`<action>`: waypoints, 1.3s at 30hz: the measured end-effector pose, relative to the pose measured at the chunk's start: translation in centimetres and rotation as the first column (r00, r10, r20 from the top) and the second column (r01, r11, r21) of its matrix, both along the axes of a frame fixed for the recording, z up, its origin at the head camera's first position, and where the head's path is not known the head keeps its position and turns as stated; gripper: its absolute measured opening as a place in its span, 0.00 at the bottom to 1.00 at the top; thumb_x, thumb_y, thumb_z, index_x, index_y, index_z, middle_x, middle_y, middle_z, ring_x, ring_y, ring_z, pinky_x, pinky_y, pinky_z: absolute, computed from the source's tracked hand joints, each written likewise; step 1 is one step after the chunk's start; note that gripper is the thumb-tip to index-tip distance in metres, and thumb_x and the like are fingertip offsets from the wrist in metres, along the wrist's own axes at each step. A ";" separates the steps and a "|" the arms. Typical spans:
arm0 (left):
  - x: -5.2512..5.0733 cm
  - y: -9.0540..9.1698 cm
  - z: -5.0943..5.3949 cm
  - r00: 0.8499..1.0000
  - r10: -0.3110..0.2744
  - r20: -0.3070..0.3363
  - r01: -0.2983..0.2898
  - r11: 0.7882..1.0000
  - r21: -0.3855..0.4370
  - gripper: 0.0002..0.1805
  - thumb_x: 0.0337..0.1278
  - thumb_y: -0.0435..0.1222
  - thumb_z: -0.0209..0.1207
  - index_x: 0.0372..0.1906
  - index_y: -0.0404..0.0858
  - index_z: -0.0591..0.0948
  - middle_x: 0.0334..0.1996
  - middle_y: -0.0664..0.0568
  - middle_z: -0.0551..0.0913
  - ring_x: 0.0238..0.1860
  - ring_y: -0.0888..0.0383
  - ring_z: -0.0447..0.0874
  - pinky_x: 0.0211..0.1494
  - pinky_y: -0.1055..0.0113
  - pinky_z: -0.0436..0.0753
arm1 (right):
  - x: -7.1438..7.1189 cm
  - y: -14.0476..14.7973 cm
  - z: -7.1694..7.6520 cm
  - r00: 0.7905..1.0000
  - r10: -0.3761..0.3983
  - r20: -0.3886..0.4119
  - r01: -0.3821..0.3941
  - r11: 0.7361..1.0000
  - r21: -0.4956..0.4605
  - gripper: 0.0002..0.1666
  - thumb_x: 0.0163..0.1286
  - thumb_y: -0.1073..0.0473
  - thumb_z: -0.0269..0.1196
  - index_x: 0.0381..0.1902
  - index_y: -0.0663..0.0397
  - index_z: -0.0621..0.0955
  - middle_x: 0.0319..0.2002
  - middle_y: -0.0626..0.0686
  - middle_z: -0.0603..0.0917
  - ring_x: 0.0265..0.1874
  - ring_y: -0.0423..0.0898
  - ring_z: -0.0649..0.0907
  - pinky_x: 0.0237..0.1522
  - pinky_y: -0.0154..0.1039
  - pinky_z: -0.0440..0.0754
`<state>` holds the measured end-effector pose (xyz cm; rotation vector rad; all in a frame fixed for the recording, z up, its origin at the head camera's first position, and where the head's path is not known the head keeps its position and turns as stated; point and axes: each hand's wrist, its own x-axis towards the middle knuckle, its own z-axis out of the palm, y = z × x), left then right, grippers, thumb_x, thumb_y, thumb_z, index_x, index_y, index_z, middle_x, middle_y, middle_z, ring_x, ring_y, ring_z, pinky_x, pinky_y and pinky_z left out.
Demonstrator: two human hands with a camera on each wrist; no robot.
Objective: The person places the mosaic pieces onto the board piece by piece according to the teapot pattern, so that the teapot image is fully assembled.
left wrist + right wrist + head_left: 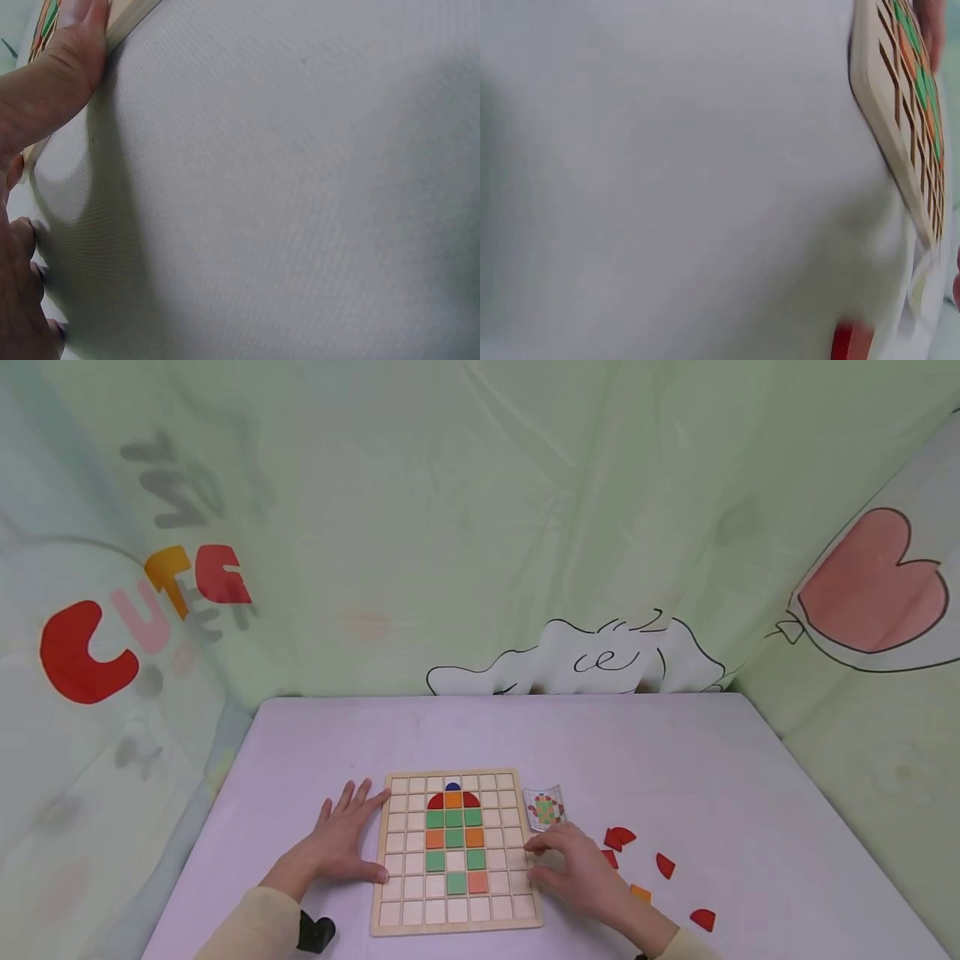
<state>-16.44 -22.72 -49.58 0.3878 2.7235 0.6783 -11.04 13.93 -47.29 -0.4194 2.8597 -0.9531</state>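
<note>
The board (412, 911) lies flat on the table (525, 735) between my hands, and I'd judge the picture on it more than half laid. My left hand (341, 843) is spread wide, index finger and thumb at the board's left edge. My right hand (573, 870) is at the right edge, thumb and index finger apart; I see nothing held between them, and the right wrist view shows too little of the hand to add more. Done so far, down the middle columns: a blue piece (453, 787) in the top row, an orange square (453, 799) flanked by red pieces (437, 801), three green squares (453, 818), then orange, green, orange. Below, green sits either side of a bare cell, and the next row has a green and a pinkish square (477, 882), the cell to their left bare. The card (546, 807) just beside the board seems to show red along its sides, so the loose wedges (664, 865) and orange piece (640, 893) on the right are probably what's left, though it's too small to read cell by cell.
</note>
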 end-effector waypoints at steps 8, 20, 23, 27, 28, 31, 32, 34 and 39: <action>0.0 -0.2 -0.2 1.000 -0.001 0.002 0.001 1.000 -0.001 0.68 0.28 0.58 0.81 0.80 0.43 0.60 0.82 0.35 0.49 0.82 0.31 0.38 0.78 0.26 0.41 | 0.8 6.3 0.3 0.995 -0.096 0.032 0.098 0.994 -0.051 0.17 0.58 0.58 0.77 0.46 0.49 0.88 0.42 0.42 0.87 0.44 0.44 0.82 0.49 0.39 0.86; -0.1 -0.2 -0.3 1.000 -0.007 0.003 0.007 1.000 -0.011 0.68 0.28 0.59 0.81 0.80 0.44 0.60 0.82 0.35 0.49 0.82 0.31 0.37 0.78 0.26 0.41 | 2.5 12.0 -0.3 0.933 -0.322 0.161 0.309 0.946 0.101 0.24 0.60 0.56 0.76 0.54 0.55 0.85 0.46 0.48 0.86 0.44 0.44 0.79 0.39 0.25 0.82; -0.1 -0.2 -0.3 1.000 -0.006 0.002 0.006 1.000 -0.011 0.68 0.28 0.59 0.81 0.80 0.44 0.60 0.82 0.35 0.49 0.82 0.31 0.37 0.78 0.26 0.41 | 2.9 12.7 -0.8 0.927 -0.328 0.183 0.315 0.944 0.100 0.26 0.59 0.54 0.76 0.54 0.55 0.85 0.47 0.49 0.86 0.47 0.45 0.81 0.44 0.31 0.86; 0.0 -0.2 -0.3 1.000 -0.006 0.001 0.006 1.000 -0.010 0.68 0.28 0.59 0.81 0.80 0.44 0.60 0.82 0.35 0.49 0.82 0.31 0.37 0.77 0.25 0.41 | 3.3 13.1 -1.4 0.899 -0.352 0.259 0.338 0.936 0.098 0.28 0.58 0.51 0.77 0.54 0.55 0.84 0.51 0.51 0.85 0.53 0.53 0.81 0.53 0.49 0.88; 0.0 -0.2 -0.3 1.000 -0.006 0.001 0.006 1.000 -0.009 0.68 0.28 0.59 0.81 0.80 0.43 0.60 0.82 0.35 0.49 0.82 0.31 0.37 0.77 0.25 0.41 | 3.4 13.1 -1.5 0.895 -0.353 0.274 0.338 0.936 0.100 0.29 0.57 0.50 0.77 0.55 0.56 0.84 0.51 0.51 0.85 0.54 0.54 0.81 0.55 0.53 0.87; 0.0 -0.2 -0.2 1.000 -0.008 0.003 0.008 1.000 -0.008 0.68 0.28 0.59 0.81 0.80 0.43 0.60 0.82 0.35 0.49 0.82 0.31 0.37 0.78 0.26 0.41 | 3.6 13.3 -2.0 0.884 -0.360 0.297 0.338 0.933 0.122 0.31 0.55 0.48 0.78 0.55 0.55 0.84 0.51 0.51 0.84 0.55 0.54 0.80 0.56 0.54 0.86; 0.0 -0.2 -0.2 1.000 -0.009 0.005 0.009 1.000 -0.007 0.68 0.28 0.59 0.81 0.80 0.43 0.60 0.82 0.35 0.49 0.82 0.31 0.37 0.78 0.26 0.41 | 3.7 13.3 -2.2 0.890 -0.353 0.287 0.328 0.935 0.133 0.32 0.54 0.48 0.79 0.55 0.55 0.85 0.51 0.51 0.84 0.54 0.54 0.80 0.55 0.54 0.86; 0.0 -0.2 -0.2 1.000 -0.008 0.008 0.008 1.000 -0.004 0.68 0.28 0.59 0.81 0.80 0.43 0.60 0.82 0.35 0.48 0.82 0.31 0.37 0.78 0.26 0.41 | 3.8 13.5 -2.4 0.906 -0.338 0.256 0.307 0.939 0.155 0.31 0.53 0.48 0.79 0.53 0.54 0.86 0.51 0.52 0.84 0.54 0.53 0.80 0.55 0.54 0.86; -0.1 -0.2 -0.3 1.000 -0.009 0.007 0.009 1.000 -0.012 0.68 0.29 0.59 0.80 0.80 0.43 0.60 0.82 0.35 0.49 0.82 0.31 0.37 0.78 0.26 0.41 | 3.8 13.7 -2.9 0.929 -0.306 0.208 0.269 0.945 0.187 0.27 0.51 0.48 0.80 0.49 0.49 0.87 0.53 0.55 0.83 0.57 0.57 0.77 0.57 0.58 0.85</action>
